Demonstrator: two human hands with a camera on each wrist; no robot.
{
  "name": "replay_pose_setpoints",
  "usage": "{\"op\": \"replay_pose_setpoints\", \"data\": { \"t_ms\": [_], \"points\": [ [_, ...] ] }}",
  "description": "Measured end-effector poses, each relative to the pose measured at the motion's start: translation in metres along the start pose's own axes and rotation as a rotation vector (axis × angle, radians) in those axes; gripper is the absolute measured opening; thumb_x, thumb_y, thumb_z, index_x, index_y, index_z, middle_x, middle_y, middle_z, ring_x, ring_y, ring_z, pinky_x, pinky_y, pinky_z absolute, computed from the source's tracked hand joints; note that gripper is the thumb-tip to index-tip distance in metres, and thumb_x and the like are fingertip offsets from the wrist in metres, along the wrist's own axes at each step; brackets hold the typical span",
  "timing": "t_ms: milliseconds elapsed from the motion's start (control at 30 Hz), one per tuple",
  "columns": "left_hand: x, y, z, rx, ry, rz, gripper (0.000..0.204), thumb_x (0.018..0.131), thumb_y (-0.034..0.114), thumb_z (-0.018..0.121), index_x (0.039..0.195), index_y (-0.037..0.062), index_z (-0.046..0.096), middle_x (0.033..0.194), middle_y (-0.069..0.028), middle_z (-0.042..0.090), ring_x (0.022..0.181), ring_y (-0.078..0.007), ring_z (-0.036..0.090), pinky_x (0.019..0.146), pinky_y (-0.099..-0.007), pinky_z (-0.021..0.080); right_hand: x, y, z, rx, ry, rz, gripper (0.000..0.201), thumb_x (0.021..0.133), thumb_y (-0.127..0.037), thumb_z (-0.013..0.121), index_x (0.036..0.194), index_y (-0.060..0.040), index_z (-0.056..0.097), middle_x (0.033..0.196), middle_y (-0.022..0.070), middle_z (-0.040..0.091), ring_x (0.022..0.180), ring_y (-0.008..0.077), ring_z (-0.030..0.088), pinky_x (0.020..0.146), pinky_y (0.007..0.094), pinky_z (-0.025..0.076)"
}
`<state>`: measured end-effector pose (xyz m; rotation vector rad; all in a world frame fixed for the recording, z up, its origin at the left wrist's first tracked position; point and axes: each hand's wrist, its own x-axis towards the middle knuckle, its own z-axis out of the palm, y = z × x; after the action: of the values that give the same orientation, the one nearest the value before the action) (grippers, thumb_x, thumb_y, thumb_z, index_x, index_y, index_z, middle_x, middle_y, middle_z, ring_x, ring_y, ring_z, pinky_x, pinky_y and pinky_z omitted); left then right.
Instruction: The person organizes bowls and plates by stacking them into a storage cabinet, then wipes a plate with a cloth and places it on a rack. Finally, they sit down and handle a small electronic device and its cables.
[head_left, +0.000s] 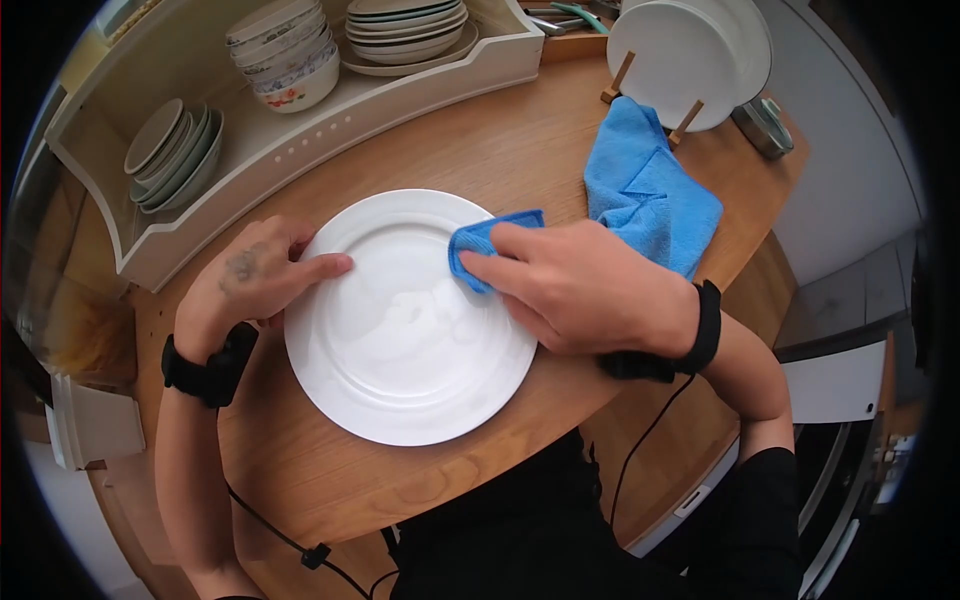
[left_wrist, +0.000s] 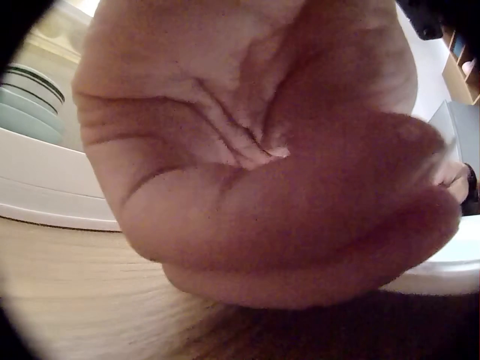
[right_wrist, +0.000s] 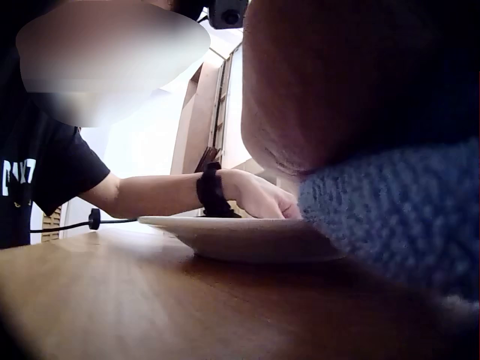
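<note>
A large white plate (head_left: 400, 350) lies face up on the wooden table. The left hand (head_left: 250, 272) grips its left rim, thumb on top and the other fingers at or below the edge. At the plate's upper right, the right hand (head_left: 590, 290) pinches a small folded blue cloth (head_left: 474, 245) against the surface. In the left wrist view the curled fingers of the left hand (left_wrist: 300, 217) fill the picture beside the rim. The right wrist view shows the blue cloth (right_wrist: 397, 217) close up, and the plate (right_wrist: 255, 240) side-on with its rim above the tabletop.
A larger blue cloth (head_left: 650, 190) lies crumpled at the right, against a wooden rack (head_left: 684, 124) holding white plates (head_left: 670, 65). Behind stands a white shelf (head_left: 330, 140) with stacked bowls (head_left: 290, 60) and plates (head_left: 405, 30). A metal tin (head_left: 764, 128) sits near the right edge.
</note>
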<state>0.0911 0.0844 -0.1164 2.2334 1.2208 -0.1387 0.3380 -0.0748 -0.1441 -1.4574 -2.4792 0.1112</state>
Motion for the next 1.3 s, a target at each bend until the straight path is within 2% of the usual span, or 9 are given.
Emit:
{"op": "replay_pose_setpoints", "data": {
  "t_ms": [33, 367, 467, 600, 767, 833, 967, 1167, 1300],
  "points": [
    [-0.001, 0.002, 0.000, -0.063, -0.037, -0.063, 0.041, 0.091, 0.036, 0.072, 0.089, -0.0048, 0.069, 0.061, -0.0079, 0.062, 0.039, -0.0164, 0.058, 0.036, -0.0303, 0.044, -0.001, -0.005, 0.000, 0.004, -0.001, 0.001, 0.022, 0.085, -0.009, 0.061, 0.104, 0.0039, 0.063, 0.093, 0.0153, 0.063, 0.080, 0.0322, 0.068, 0.064, 0.0404, 0.056],
    [0.001, 0.008, -0.003, 0.065, -0.047, -0.065, 0.044, 0.090, 0.039, 0.071, 0.087, -0.0043, 0.069, 0.059, -0.0082, 0.061, 0.040, -0.0162, 0.058, 0.037, -0.0306, 0.042, 0.004, -0.066, 0.008, 0.229, -0.295, -0.270, 0.031, 0.076, -0.008, 0.065, 0.100, 0.0101, 0.056, 0.090, 0.0144, 0.055, 0.069, 0.0270, 0.065, 0.056, 0.0370, 0.054],
    [0.001, 0.008, -0.003, 0.072, -0.055, -0.051, 0.044, 0.090, 0.040, 0.071, 0.086, -0.0039, 0.069, 0.057, -0.0077, 0.059, 0.040, -0.0157, 0.056, 0.038, -0.0308, 0.042, 0.014, -0.080, 0.029, 0.270, -0.089, -0.386, 0.033, 0.075, -0.009, 0.066, 0.099, 0.0111, 0.056, 0.089, 0.0144, 0.055, 0.067, 0.0265, 0.064, 0.055, 0.0367, 0.054],
    [0.005, -0.004, -0.003, 0.017, -0.053, -0.001, 0.046, 0.088, 0.043, 0.072, 0.088, -0.0034, 0.070, 0.057, -0.0063, 0.058, 0.042, -0.0142, 0.053, 0.039, -0.0311, 0.041, 0.021, -0.072, 0.023, 0.282, -0.115, -0.368, 0.036, 0.078, -0.010, 0.066, 0.103, 0.0128, 0.056, 0.089, 0.0142, 0.056, 0.069, 0.0274, 0.064, 0.054, 0.0362, 0.053],
    [0.011, -0.012, -0.008, 0.062, -0.077, 0.033, 0.054, 0.085, 0.050, 0.073, 0.086, -0.0036, 0.072, 0.065, -0.0122, 0.064, 0.053, -0.0224, 0.060, 0.052, -0.0363, 0.049, 0.017, -0.035, -0.008, 0.218, -0.407, -0.116, 0.036, 0.085, -0.017, 0.066, 0.120, -0.0077, 0.066, 0.085, 0.0113, 0.059, 0.076, 0.0309, 0.066, 0.059, 0.0422, 0.053],
    [0.015, -0.017, -0.008, 0.115, -0.071, 0.143, 0.056, 0.085, 0.052, 0.072, 0.084, -0.0037, 0.071, 0.065, -0.0144, 0.062, 0.058, -0.0263, 0.060, 0.058, -0.0398, 0.048, 0.018, -0.016, -0.018, 0.230, -0.361, -0.104, 0.032, 0.084, -0.018, 0.066, 0.115, -0.0191, 0.073, 0.084, 0.0105, 0.060, 0.076, 0.0320, 0.066, 0.064, 0.0434, 0.053],
    [0.025, -0.025, -0.006, 0.109, -0.107, 0.161, 0.057, 0.085, 0.054, 0.072, 0.082, -0.0034, 0.070, 0.066, -0.0174, 0.061, 0.060, -0.0287, 0.058, 0.060, -0.0419, 0.046, 0.042, 0.029, -0.036, 0.227, -0.317, 0.096, 0.023, 0.081, -0.009, 0.063, 0.094, -0.0135, 0.081, 0.091, 0.0106, 0.075, 0.083, 0.0314, 0.070, 0.074, 0.0420, 0.056],
    [0.021, -0.028, -0.003, 0.045, -0.037, 0.213, 0.056, 0.084, 0.052, 0.073, 0.078, -0.0038, 0.069, 0.066, -0.0201, 0.061, 0.059, -0.0303, 0.057, 0.058, -0.0422, 0.045, 0.088, 0.051, -0.016, 0.155, -0.150, -0.106, 0.018, 0.081, -0.007, 0.064, 0.088, -0.0133, 0.079, 0.091, 0.0079, 0.069, 0.089, 0.0299, 0.067, 0.075, 0.0415, 0.054],
    [0.022, -0.025, -0.005, 0.056, -0.085, 0.178, 0.051, 0.083, 0.046, 0.077, 0.091, -0.0040, 0.072, 0.062, -0.0120, 0.061, 0.054, -0.0208, 0.053, 0.055, -0.0371, 0.043, 0.116, 0.036, 0.000, 0.119, -0.096, -0.197, 0.017, 0.080, -0.008, 0.066, 0.091, -0.0128, 0.078, 0.090, 0.0078, 0.066, 0.089, 0.0308, 0.067, 0.074, 0.0419, 0.054]
  ]
}}
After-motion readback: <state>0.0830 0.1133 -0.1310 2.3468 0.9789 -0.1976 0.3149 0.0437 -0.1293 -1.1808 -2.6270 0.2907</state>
